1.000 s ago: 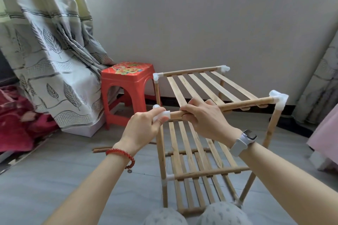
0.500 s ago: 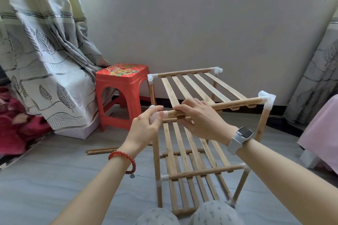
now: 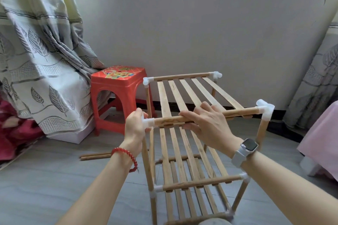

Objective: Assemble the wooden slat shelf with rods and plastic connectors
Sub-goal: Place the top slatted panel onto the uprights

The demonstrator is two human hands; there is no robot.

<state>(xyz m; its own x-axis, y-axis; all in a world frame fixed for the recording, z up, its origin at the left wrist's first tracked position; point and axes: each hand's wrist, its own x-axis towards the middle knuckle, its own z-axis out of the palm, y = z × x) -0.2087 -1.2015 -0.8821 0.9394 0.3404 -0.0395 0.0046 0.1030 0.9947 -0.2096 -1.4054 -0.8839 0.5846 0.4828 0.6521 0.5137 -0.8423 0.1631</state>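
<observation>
At the bottom edge of the frame, the lowest tier of the wooden slat shelf [image 3: 190,151] runs out of view, with a grey rounded shape just below it that cannot be made out. Above that, the middle tier's front rod [image 3: 201,183] spans between two white plastic connectors, slats lying across it. Two forearms rise from the lower corners toward the centre. The left one wears a red bead bracelet [image 3: 128,155], the right one a pale watch [image 3: 247,149].

At mid-frame the left hand [image 3: 134,129] grips the white plastic connector [image 3: 148,122] at the left end of the top front rod [image 3: 204,116], fingers curled round it; the connector sits at the head of the front left upright rod, though whether it is fully seated there cannot be told. The right hand [image 3: 208,124] holds the same rod just right of that, fingers hooked over the top and thumb underneath. The rod's right end is set in the front right corner connector [image 3: 265,110], on its own upright.

Left of the shelf, two loose rods [image 3: 95,156] lie together on the grey floor. Beyond the hands the top slats run back to the rear rod and its two corner connectors. A red plastic stool [image 3: 118,97] stands just left of the shelf's rear, a leaf-patterned curtain [image 3: 36,60] hangs at upper left, and a pale wall fills the far background.
</observation>
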